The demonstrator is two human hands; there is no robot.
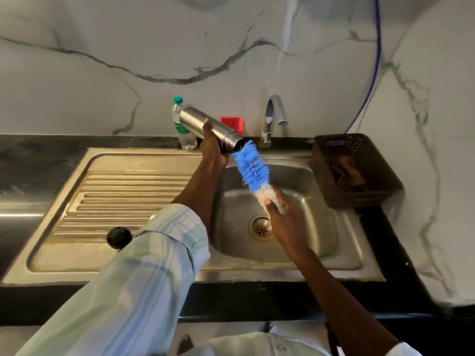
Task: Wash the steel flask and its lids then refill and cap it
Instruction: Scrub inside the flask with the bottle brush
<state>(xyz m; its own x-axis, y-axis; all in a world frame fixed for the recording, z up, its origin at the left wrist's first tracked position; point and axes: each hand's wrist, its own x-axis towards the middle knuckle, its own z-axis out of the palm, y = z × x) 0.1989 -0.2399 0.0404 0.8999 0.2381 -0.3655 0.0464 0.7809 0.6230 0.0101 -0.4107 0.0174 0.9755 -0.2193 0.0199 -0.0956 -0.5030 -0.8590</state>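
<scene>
1. Your left hand (213, 145) grips the steel flask (209, 128) around its lower body, fingers curled behind it and the thumb lying across the front.
2. You hold the flask above the back rim of the sink (154, 268), tilted so its open mouth points down and to the right, toward the basin.
3. Your right hand (282, 214) holds the bottle brush (253, 167) at its white lower end, fingers wrapped and pinching the white bristles where the handle begins; the handle itself is hidden in your palm.
4. The blue bristle head of the brush slants up and to the left, its tip right at the flask's mouth; whether the tip is inside the opening is hard to tell.
5. The brush and your right hand hang over the basin, above the drain (261, 227).
6. A black round lid (118, 237) lies on the ribbed draining board, just beside your left sleeve (154, 265).
7. Behind the flask, a clear plastic water bottle (183, 134) with a green cap stands on the dark table (38, 147) against the marble wall, partly covered by the flask.
8. A red container (232, 123) sits just to the right of the flask, near the chrome tap (272, 119).
9. A dark perforated basket (354, 170) rests at the right edge of the sink.
</scene>
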